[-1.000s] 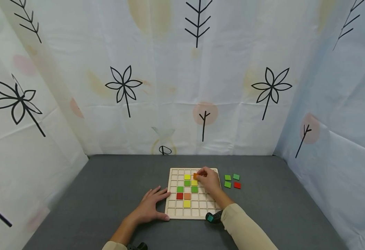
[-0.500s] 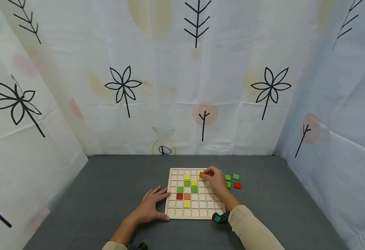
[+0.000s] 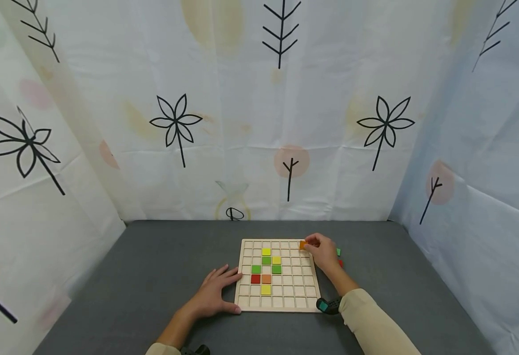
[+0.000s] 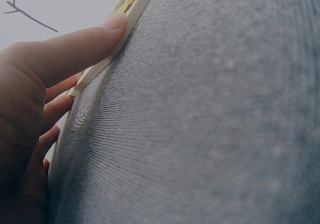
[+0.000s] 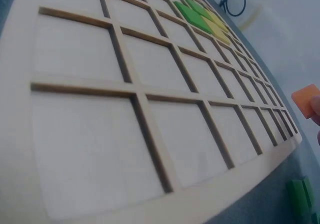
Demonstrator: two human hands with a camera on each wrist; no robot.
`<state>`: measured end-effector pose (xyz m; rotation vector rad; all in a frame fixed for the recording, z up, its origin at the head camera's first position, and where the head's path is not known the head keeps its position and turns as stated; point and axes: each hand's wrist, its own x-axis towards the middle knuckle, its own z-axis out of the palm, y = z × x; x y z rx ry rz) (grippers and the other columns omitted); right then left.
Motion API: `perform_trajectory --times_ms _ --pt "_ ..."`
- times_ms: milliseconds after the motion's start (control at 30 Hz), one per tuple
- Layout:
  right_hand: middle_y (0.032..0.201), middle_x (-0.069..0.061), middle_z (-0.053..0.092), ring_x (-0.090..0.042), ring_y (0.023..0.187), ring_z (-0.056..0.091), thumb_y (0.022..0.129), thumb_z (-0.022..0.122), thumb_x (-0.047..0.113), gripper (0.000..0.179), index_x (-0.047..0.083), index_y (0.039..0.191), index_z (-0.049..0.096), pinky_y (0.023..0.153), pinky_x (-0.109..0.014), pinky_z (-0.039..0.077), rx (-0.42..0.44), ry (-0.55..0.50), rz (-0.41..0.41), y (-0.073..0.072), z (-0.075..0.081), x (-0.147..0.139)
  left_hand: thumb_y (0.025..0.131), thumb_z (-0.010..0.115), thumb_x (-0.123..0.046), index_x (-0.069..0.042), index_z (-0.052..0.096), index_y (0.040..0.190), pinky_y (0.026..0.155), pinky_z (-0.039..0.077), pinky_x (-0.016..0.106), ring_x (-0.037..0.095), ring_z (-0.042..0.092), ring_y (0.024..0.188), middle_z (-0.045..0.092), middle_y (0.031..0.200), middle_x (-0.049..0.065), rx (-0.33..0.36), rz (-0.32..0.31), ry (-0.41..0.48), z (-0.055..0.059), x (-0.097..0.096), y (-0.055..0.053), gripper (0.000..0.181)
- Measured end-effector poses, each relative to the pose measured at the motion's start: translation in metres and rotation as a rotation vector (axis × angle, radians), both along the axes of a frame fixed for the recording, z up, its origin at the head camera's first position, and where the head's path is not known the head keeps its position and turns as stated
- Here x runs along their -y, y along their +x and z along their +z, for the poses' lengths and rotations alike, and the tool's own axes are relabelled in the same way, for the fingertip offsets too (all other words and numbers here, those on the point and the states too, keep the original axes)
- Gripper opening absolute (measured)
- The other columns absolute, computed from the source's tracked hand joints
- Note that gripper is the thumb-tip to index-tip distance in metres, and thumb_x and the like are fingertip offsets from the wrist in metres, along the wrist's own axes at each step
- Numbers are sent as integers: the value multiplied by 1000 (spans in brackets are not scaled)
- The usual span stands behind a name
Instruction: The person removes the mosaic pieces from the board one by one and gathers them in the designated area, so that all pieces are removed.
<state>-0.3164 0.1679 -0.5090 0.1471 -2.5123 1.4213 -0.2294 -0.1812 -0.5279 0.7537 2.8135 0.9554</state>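
Observation:
My right hand [image 3: 324, 254] pinches an orange square tile [image 3: 303, 245] over the far right corner of the wooden grid board [image 3: 292, 291]. In the right wrist view the orange tile [image 5: 304, 101] is lifted clear of the board, held at the fingertips [image 5: 315, 103]. My left hand [image 3: 214, 293] rests with spread fingers against the board's left edge. The left wrist view has its thumb [image 4: 85, 47] touching the board's near edge. Coloured tiles lie in some cells: yellow [image 3: 266, 290], green [image 3: 277, 269], red [image 3: 255, 279] and orange [image 3: 266, 279].
Right of the board, a green tile [image 3: 338, 252] and a red tile [image 3: 341, 264] show partly behind my right hand. Green tiles [image 5: 298, 200] also appear beside the board in the right wrist view. Patterned white cloth [image 3: 241, 123] surrounds the grey table [image 3: 175, 256].
My right hand has carried the orange tile rightward along the far rows to the board's corner, uncovering cells and hiding most loose tiles. The left hand has stayed put.

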Motion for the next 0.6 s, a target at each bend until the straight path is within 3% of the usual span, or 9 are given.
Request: perform_trajectory --times_ms 233,600 --pt "89 -7 66 -24 82 61 89 70 4 12 1 101 71 70 -38 53 -16 30 -24 -5 -1 -17 68 80 -58 -13 52 143 111 8 64 38 21 143 42 150 7 6 -3 4 0 0 0 92" --pt "92 -13 66 -30 84 61 89 70 6 13 1 101 70 69 -41 52 11 82 -130 -16 -3 -41 68 79 -59 -14 51 143 111 9 63 37 21 143 42 150 7 5 3 -8 1 0 0 92"
